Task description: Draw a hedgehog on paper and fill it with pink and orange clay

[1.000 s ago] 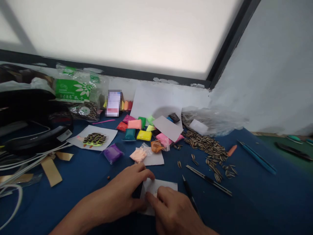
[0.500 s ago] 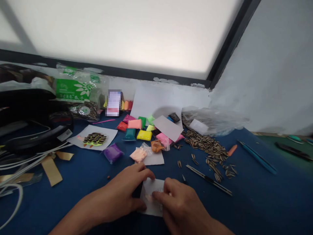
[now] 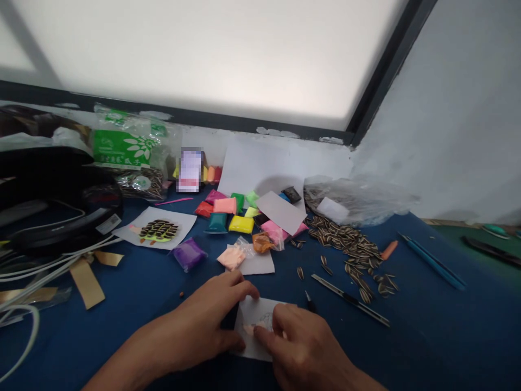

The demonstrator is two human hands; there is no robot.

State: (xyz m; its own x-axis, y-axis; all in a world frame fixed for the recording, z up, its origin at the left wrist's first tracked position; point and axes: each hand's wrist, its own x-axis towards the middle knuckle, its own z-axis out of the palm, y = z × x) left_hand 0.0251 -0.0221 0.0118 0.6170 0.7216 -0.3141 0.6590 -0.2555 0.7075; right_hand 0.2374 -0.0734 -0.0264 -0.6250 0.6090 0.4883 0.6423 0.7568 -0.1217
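A small white paper [image 3: 249, 311] with a pencil drawing lies flat between my hands. Peach clay [image 3: 249, 328] sits on the drawing's left part. My left hand [image 3: 211, 309] rests at the paper's left side, thumb and fingers apart, fingertips on its edge. Over the paper's right part, my right hand [image 3: 299, 336] has its fingers curled in, and one fingertip presses the peach clay. What those curled fingers may hold is hidden. Just beyond them lies a dark pen-like tool with a pointed tip [image 3: 309, 300]. An opened packet of peach clay [image 3: 231, 257] is ahead.
Coloured clay packets [image 3: 241, 224] cluster in the middle, with a purple one [image 3: 189, 254] at left. Sunflower seeds [image 3: 345, 239] are heaped at right, near a craft knife [image 3: 350, 300] and blue tweezers [image 3: 433, 262]. A seed-covered hedgehog picture [image 3: 158, 228], cables [image 3: 44, 270] and a phone [image 3: 190, 170] stand left.
The right hand's fingertip has shifted slightly on the clay, showing more of the pencil drawing and the pointed tool. My left hand stays in place.
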